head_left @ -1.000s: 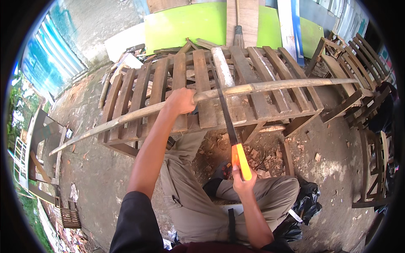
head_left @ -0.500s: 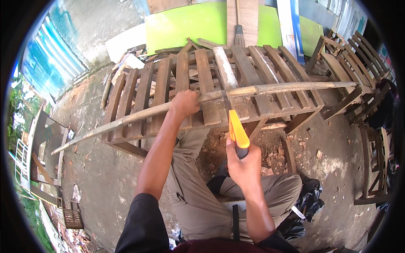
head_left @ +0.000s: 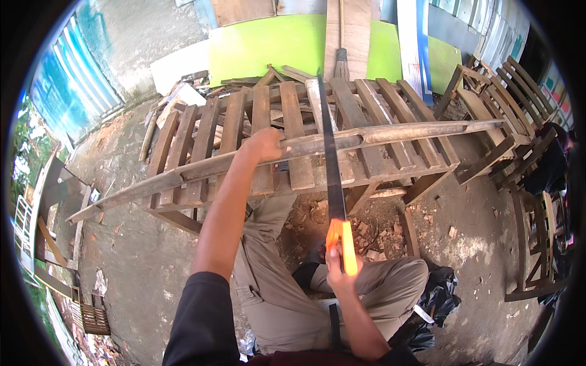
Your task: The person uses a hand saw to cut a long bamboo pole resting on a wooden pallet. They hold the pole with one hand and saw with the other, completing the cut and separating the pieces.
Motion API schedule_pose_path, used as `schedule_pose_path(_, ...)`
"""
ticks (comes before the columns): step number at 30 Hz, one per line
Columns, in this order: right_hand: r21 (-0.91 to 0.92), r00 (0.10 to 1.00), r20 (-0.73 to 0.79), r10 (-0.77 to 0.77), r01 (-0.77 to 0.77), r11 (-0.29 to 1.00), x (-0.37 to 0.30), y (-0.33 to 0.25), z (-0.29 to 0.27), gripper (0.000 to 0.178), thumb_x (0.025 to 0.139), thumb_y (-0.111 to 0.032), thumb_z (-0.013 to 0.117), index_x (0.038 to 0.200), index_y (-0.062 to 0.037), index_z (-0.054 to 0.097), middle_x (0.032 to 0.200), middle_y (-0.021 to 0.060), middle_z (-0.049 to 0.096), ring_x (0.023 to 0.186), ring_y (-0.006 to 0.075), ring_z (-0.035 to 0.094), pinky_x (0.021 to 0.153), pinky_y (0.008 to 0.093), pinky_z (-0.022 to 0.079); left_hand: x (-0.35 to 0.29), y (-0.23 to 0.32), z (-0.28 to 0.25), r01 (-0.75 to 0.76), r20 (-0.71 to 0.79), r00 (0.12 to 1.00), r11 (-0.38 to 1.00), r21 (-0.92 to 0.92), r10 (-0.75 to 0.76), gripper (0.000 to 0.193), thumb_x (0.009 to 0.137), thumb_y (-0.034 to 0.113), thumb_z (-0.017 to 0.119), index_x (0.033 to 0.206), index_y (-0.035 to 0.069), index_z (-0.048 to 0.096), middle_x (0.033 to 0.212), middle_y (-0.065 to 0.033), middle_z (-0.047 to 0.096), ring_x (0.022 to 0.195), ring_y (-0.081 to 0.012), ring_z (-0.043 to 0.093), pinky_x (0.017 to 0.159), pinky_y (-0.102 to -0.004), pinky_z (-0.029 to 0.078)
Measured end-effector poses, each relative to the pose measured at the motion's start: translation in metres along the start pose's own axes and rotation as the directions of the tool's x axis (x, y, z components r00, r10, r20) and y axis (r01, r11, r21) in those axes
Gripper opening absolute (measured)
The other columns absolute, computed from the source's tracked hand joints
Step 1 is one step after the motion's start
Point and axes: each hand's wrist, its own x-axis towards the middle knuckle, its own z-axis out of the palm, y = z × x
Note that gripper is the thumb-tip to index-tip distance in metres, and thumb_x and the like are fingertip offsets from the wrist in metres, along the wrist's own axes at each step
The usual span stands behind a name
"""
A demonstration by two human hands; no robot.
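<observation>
A long split bamboo pole [head_left: 406, 132] lies crosswise over a slatted wooden bench [head_left: 300, 174], and its left end sticks out well past the bench. My left hand [head_left: 262, 146] is closed around the pole, left of the middle. In my right hand [head_left: 343, 276] is a handsaw [head_left: 335, 192] with an orange-yellow handle, held low between my knees. Its dark blade points away from me and crosses the bamboo just right of my left hand. Whether the teeth touch the bamboo, I cannot tell.
Wood chips [head_left: 366, 235] litter the ground below the bench. A black plastic bag [head_left: 439, 290] lies by my right knee. Wooden chairs [head_left: 482, 110] stand at the far right. Behind the bench, a broom [head_left: 341, 64] leans near a lime-green panel [head_left: 268, 49].
My right hand has drawn the saw back toward me, so more of the blade shows. The bamboo looks rolled, with its hollow side now in sight. My left hand keeps its grip.
</observation>
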Motion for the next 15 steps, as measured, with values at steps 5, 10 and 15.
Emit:
schedule_pose_path(5, -0.025, 0.979, -0.022, 0.202, -0.203, 0.979, -0.009, -0.044, -0.036, 0.021, 0.090, -0.008, 0.071, 0.074, 0.0000, 0.061, 0.054, 0.0036, 0.050, 0.047, 0.0130, 0.049, 0.048, 0.0326, 0.038, 0.004, -0.008, -0.006, 0.022, 0.035, 0.999, 0.996, -0.081, -0.019, 0.060, 0.087, 0.056, 0.072, 0.110, 0.001, 0.074, 0.105, -0.0273, 0.071, 0.102, -0.0433, 0.068, 0.091, -0.0504, 0.054)
schedule_pose_path(10, -0.095, 0.977, 0.029, 0.212, -0.208, 0.973, 0.008, -0.051, -0.045, 0.019, 0.093, -0.011, 0.071, 0.082, 0.0026, 0.066, 0.058, 0.0037, 0.055, 0.051, 0.0098, 0.050, 0.050, 0.0309, 0.040, 0.009, -0.003, -0.013, 0.094, 0.154, 0.985, 0.990, -0.107, -0.076, 0.069, 0.087, 0.062, 0.070, 0.109, -0.003, 0.074, 0.105, -0.0271, 0.072, 0.104, -0.0425, 0.068, 0.091, -0.0493, 0.055)
schedule_pose_path(15, -0.113, 0.980, 0.068, 0.189, -0.181, 0.977, 0.019, -0.066, -0.025, 0.022, 0.097, -0.005, 0.065, 0.076, -0.0012, 0.059, 0.060, -0.0012, 0.054, 0.049, 0.0062, 0.048, 0.047, 0.0251, 0.036, 0.019, -0.017, 0.002, 0.062, 0.077, 0.995, 0.996, -0.060, -0.058, 0.069, 0.086, 0.064, 0.070, 0.112, 0.000, 0.074, 0.100, -0.0274, 0.072, 0.098, -0.0416, 0.069, 0.086, -0.0490, 0.054)
